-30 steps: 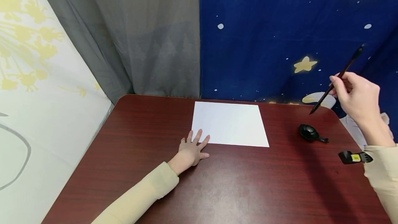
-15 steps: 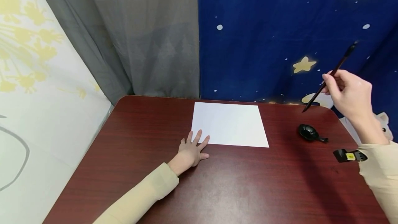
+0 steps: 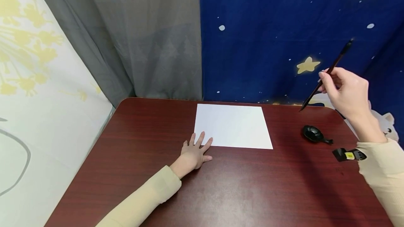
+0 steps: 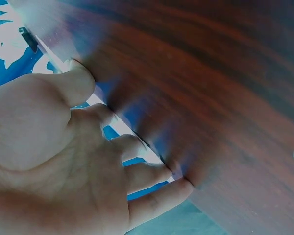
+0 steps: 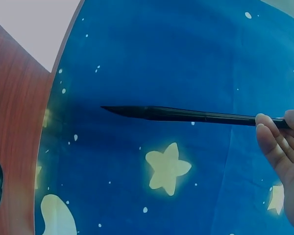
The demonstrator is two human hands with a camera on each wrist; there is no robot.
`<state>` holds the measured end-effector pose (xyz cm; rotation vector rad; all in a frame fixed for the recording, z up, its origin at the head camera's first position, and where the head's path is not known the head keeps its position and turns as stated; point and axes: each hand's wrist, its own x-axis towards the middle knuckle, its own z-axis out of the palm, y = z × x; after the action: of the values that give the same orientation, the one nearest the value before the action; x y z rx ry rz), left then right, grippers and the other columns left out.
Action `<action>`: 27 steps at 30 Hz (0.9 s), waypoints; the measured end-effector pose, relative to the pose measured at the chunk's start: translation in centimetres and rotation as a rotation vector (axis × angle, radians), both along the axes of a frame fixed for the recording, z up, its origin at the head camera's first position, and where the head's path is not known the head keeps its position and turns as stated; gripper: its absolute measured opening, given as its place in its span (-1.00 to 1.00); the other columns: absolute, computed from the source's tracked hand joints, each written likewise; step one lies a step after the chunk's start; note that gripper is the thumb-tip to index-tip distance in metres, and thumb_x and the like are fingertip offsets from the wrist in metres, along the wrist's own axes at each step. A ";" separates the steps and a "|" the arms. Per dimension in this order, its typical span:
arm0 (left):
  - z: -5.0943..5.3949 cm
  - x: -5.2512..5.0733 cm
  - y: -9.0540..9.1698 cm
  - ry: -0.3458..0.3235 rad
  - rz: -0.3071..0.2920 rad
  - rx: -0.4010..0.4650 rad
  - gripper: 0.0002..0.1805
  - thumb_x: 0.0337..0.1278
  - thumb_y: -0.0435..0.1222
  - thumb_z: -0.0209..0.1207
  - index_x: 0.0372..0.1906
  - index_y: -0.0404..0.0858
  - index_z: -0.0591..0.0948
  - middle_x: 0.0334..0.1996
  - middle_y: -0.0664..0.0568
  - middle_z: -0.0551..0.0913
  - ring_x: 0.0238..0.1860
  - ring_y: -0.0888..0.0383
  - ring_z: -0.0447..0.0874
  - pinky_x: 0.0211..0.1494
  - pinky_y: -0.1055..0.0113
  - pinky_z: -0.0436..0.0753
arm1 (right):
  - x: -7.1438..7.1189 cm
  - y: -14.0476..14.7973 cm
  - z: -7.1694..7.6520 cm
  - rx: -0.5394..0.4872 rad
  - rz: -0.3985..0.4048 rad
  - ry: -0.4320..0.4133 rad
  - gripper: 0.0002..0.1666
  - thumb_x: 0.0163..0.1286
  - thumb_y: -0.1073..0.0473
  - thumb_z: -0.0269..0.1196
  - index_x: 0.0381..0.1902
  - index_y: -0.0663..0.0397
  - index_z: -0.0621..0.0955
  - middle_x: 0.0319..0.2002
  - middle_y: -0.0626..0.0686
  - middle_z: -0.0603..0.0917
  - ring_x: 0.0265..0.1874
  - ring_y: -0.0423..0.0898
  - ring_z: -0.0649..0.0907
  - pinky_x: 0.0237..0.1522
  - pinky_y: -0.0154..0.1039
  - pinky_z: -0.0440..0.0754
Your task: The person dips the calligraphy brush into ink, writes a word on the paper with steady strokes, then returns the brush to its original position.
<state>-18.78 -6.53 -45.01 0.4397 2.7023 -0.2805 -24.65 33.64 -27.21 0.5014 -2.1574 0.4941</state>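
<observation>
A white sheet of paper (image 3: 233, 127) lies flat at the back of the table. My left hand (image 3: 192, 155) rests with spread fingers on its near left corner, and the left wrist view shows that palm (image 4: 83, 161) from the side. High above the table's back right, my right hand (image 3: 347, 88) pinches a dark calligraphy brush (image 3: 341, 55) between thumb and fingers. The brush slants, its pointed dark bristles lowest. In the right wrist view, the brush (image 5: 171, 114) hangs free of any surface. Below it sits a small black dish with a short handle (image 3: 313, 134).
The reddish-brown table (image 3: 240, 188) has a rounded back edge against a grey curtain (image 3: 157, 45) and a blue starry curtain (image 3: 268, 45). A white patterned wall (image 3: 38, 115) stands at the left. A black wrist device (image 3: 349, 155) juts from the right sleeve.
My right hand has moved left and slightly up with the brush, bringing the bristle tip closer to the paper. The left hand, paper and dish stay in place.
</observation>
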 end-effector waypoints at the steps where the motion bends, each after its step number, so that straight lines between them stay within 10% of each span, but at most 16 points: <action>1: 0.3 0.1 0.1 -0.003 0.006 0.000 -0.23 0.48 0.25 -0.28 0.65 0.21 -0.18 0.65 0.06 -0.30 0.61 -0.09 -0.21 0.50 -0.04 0.19 | 0.0 -0.1 0.0 -0.003 0.002 0.000 -0.79 0.47 0.27 0.26 -0.20 0.40 0.68 -0.53 0.23 0.70 -0.46 -0.85 0.34 -0.31 -0.79 0.26; 27: 1.0 0.5 0.1 -0.009 0.024 0.031 -0.23 0.47 0.23 -0.24 0.65 0.20 -0.11 0.65 0.07 -0.25 0.61 -0.07 -0.20 0.51 -0.03 0.19 | -1.2 -2.8 0.6 -0.036 0.075 0.015 -0.86 0.42 0.37 0.28 -0.24 0.44 0.68 -0.56 0.24 0.70 -0.48 -0.81 0.38 -0.37 -0.80 0.28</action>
<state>-18.25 -6.40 -44.01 0.4155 2.7047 -0.2299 -25.86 30.84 -26.63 0.5657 -2.1182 0.5672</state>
